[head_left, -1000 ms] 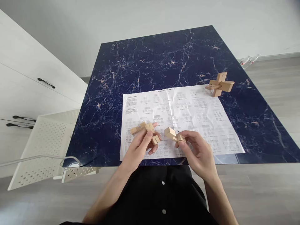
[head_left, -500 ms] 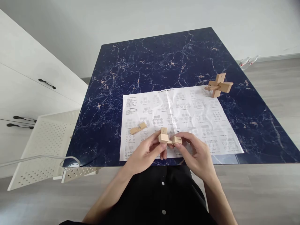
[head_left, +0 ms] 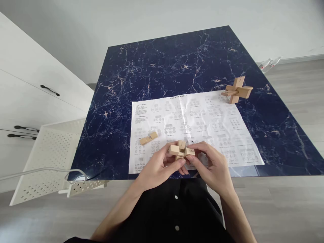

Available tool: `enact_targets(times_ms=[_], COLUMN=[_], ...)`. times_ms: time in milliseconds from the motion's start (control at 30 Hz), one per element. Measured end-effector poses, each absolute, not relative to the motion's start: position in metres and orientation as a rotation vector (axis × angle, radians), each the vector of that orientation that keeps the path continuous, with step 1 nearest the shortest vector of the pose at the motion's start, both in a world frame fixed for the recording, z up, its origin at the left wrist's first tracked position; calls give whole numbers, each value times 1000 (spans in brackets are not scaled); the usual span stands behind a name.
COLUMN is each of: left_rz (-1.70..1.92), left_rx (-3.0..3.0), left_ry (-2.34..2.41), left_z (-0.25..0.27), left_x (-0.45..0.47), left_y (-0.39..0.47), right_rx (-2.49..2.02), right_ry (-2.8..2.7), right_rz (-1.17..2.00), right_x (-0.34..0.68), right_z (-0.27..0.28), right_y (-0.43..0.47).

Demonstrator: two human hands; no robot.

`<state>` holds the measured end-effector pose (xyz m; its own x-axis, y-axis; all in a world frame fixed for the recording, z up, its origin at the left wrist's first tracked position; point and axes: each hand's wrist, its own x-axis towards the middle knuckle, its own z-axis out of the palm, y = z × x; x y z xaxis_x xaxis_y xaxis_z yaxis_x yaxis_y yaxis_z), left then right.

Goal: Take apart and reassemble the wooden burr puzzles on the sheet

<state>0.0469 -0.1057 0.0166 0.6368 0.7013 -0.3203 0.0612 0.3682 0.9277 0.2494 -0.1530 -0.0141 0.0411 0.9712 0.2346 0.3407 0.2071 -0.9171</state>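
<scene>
Pale wooden puzzle pieces [head_left: 174, 150] form a cross-like cluster between my hands, above the front of a printed sheet [head_left: 202, 118]. My left hand [head_left: 158, 168] is closed on the cluster's left side, its thumb along the near edge. Closed on the right side, my right hand [head_left: 212, 165] pinches a block marked with a number. Fingers hide the underside of the cluster. A notched wooden piece [head_left: 149, 138] lies on the sheet, left of my hands. Toward the right, an assembled wooden cross puzzle [head_left: 237, 90] stands over the sheet's far right corner.
The dark blue marbled table [head_left: 152, 71] extends beyond the sheet. At the left are a white pegboard panel [head_left: 48, 158], a grey cable [head_left: 43, 170] and white drawers [head_left: 30, 94] with black handles. Clear plastic items [head_left: 270, 64] lie on the floor beyond the right edge.
The held pieces have turned and sit closer together, with a lower block now showing. My left thumb has shifted right along the near edge. The loose piece and the assembled cross stay put.
</scene>
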Motion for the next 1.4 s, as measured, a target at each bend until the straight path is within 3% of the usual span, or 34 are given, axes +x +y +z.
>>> enact_targets(times_ms=[1400], left_rz=[627], left_rx=[1196], left_ry=[881], left_z=[13], left_x=[42], left_y=[-108], right_rx=[-1394], right_ry=[-1515], right_rz=[797], right_x=[248], right_z=[-11], right_y=[-154])
